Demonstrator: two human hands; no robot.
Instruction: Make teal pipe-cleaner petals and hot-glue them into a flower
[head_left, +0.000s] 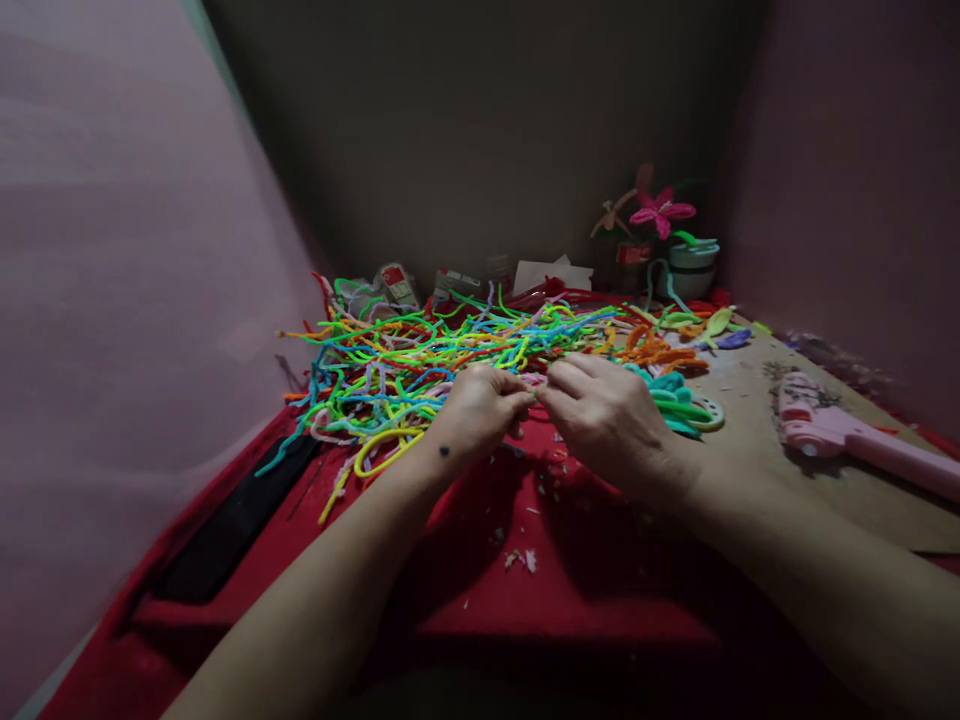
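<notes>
My left hand (484, 405) and my right hand (596, 410) meet fingertip to fingertip above the front of the table, both closed in a pinch. A short bit of pink pipe cleaner (534, 379) shows between them; the fingers hide most of it. Just behind the hands spreads a tangled heap of pipe cleaners (397, 350) in green, yellow, blue, orange and other colours. Beside my right hand lie bundles of teal pipe cleaners (664, 385) and orange pipe cleaners (652, 347).
Small fuzzy scraps (521, 560) dot the red cloth (465, 615). At left lies a flat black object (232, 525). A pink tool with a long handle (832, 425) rests on the board (750, 470) at right. Behind stand pipe-cleaner flowers (662, 211) and a pot (690, 268).
</notes>
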